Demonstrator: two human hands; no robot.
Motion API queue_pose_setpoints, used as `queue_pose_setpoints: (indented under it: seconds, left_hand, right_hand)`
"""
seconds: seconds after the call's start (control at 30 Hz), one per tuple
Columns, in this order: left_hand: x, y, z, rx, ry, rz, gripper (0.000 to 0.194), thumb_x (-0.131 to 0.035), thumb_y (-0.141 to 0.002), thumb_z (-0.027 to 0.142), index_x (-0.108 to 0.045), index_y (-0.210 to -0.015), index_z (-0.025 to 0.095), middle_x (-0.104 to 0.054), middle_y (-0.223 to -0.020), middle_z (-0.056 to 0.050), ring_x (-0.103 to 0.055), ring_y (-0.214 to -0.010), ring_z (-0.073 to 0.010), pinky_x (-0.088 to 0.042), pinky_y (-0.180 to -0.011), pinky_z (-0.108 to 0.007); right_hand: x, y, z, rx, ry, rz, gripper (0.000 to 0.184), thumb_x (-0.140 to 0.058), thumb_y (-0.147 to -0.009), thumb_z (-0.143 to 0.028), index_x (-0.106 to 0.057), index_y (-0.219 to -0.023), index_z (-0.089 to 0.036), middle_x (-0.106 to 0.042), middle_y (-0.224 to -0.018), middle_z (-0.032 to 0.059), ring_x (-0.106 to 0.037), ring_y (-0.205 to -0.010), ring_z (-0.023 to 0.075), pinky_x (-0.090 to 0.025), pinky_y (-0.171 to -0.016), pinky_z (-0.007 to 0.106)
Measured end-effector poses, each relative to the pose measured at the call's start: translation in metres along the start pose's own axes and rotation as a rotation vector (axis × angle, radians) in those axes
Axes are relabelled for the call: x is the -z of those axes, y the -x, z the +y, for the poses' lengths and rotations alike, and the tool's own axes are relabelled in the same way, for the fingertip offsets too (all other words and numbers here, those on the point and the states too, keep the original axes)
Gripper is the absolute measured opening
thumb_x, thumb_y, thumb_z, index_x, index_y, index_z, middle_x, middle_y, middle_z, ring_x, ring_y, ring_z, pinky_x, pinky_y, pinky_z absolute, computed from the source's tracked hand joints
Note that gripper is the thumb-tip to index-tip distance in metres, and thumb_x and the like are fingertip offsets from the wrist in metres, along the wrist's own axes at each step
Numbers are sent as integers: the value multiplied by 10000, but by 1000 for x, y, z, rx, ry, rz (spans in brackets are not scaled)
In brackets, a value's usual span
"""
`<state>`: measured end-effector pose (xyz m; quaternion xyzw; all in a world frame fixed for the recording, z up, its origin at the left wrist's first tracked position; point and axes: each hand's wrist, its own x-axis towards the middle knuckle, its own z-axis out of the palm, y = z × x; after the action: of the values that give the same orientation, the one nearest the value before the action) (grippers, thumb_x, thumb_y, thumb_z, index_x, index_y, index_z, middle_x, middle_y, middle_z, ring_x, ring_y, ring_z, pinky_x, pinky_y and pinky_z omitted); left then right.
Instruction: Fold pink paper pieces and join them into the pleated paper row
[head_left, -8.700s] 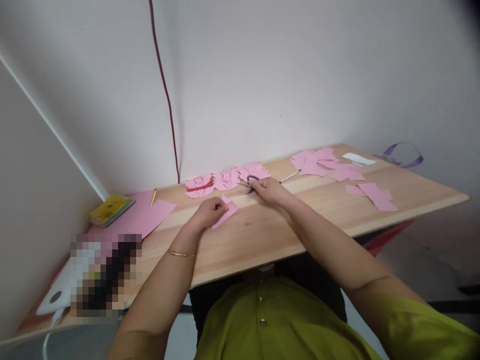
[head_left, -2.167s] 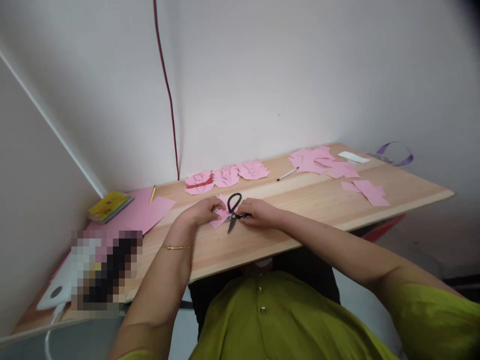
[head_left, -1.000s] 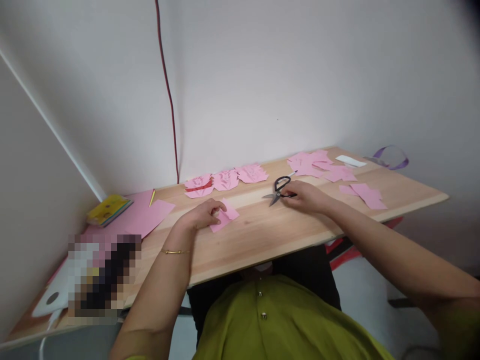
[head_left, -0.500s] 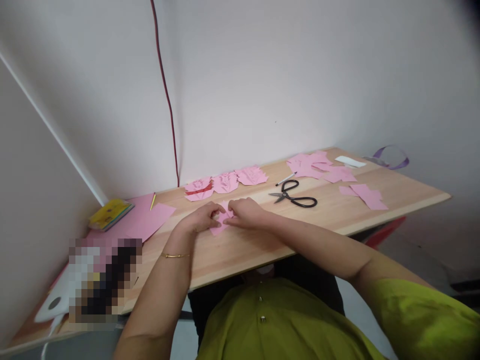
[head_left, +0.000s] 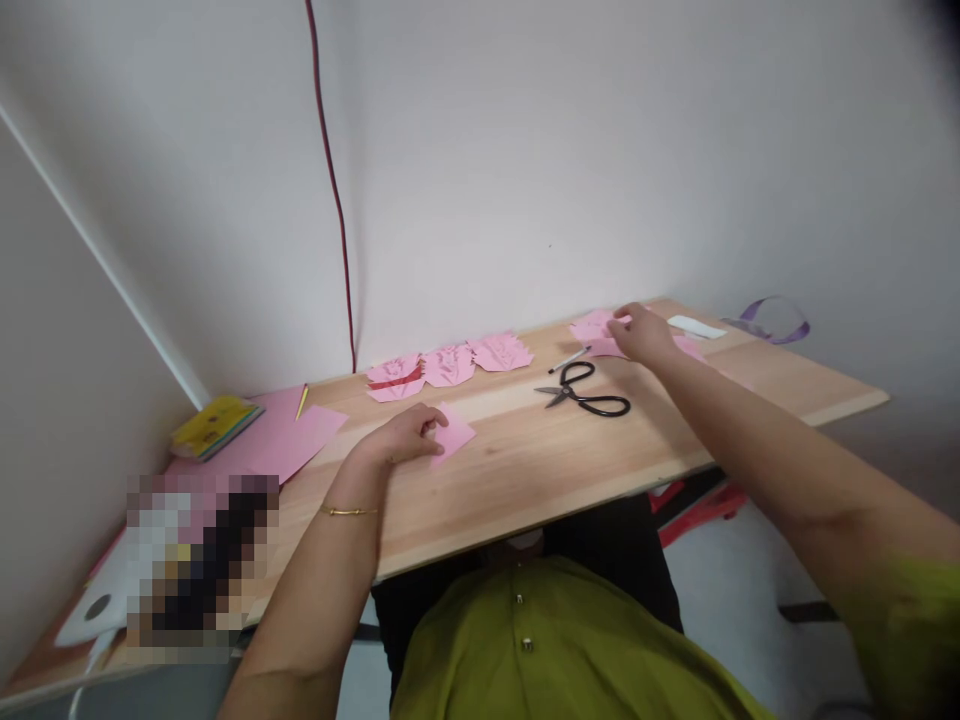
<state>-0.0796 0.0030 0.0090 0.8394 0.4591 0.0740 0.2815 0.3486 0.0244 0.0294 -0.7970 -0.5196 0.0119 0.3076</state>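
Observation:
My left hand [head_left: 401, 438] rests on the wooden table [head_left: 525, 470], fingers curled, pinching the edge of a small pink paper piece [head_left: 455, 434]. My right hand [head_left: 641, 335] is stretched far to the right and lies on a pile of pink paper scraps [head_left: 592, 327]; whether it grips any of them is hidden. Black scissors [head_left: 585, 390] lie loose on the table between my two hands, with a pen [head_left: 568, 359] just behind them.
Three cut pink paper shapes [head_left: 450, 363] lie in a row by the wall. Larger pink sheets [head_left: 281, 435], a yellow pad [head_left: 214, 422] and a pencil [head_left: 301, 400] lie at the left. A white slip [head_left: 696, 326] and purple ribbon [head_left: 776, 322] are at the far right. A red cable [head_left: 334, 200] runs down the wall.
My right hand put the scissors down on the right, came back briefly to the small pink piece, then reached out to the scrap pile. My left hand stayed on the small piece.

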Motion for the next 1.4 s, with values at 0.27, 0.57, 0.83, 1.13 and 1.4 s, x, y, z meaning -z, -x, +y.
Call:
queue_pose_setpoints:
  seconds: [0.27,0.57,0.83,1.13,1.4]
  left_hand:
    - [-4,-4,-5,-11,50,34,401,-699,-640,318,-646,-1019,199,-522,-823,2,-489,-748,-165,-392,-689,-285]
    - [-2,-2,-5,-35,154,69,329,-707,-628,311,-658,-926,182,-533,-775,9,-497,-726,-155,-391,-674,-279]
    - [-7,-8,-8,48,205,316,157,-609,-703,315,-625,-751,166,-603,-733,-17,-529,-701,-164,-384,-626,-276]
    - [-8,-13,5,18,131,515,138,-520,-742,228,-651,-758,189,-675,-836,-52,-592,-822,-202,-443,-721,-303]
    - [-11,-21,3,76,178,682,187,-561,-782,352,-663,-801,196,-678,-799,-39,-591,-780,-192,-442,-706,-287]
  right_hand:
    - [10,36,7,551,97,-524,461,-578,-795,-321,-604,-1245,-225,-657,-1186,106,-618,-1032,260,-489,-869,345]
    - [-2,58,-24,701,236,-614,473,-557,-739,-216,-619,-1208,-211,-684,-1065,121,-633,-944,257,-471,-764,308]
    - [9,10,28,406,196,-249,578,-578,-736,-326,-547,-1276,-124,-648,-1152,171,-613,-1024,296,-476,-823,349]
    - [4,22,6,418,291,-205,400,-509,-842,-260,-640,-1202,-144,-596,-1283,195,-541,-1208,333,-415,-982,429]
    - [-46,148,-132,1061,-136,-701,861,-678,-749,-508,-382,-1457,-119,-335,-1531,206,-336,-1405,335,-294,-1125,470]
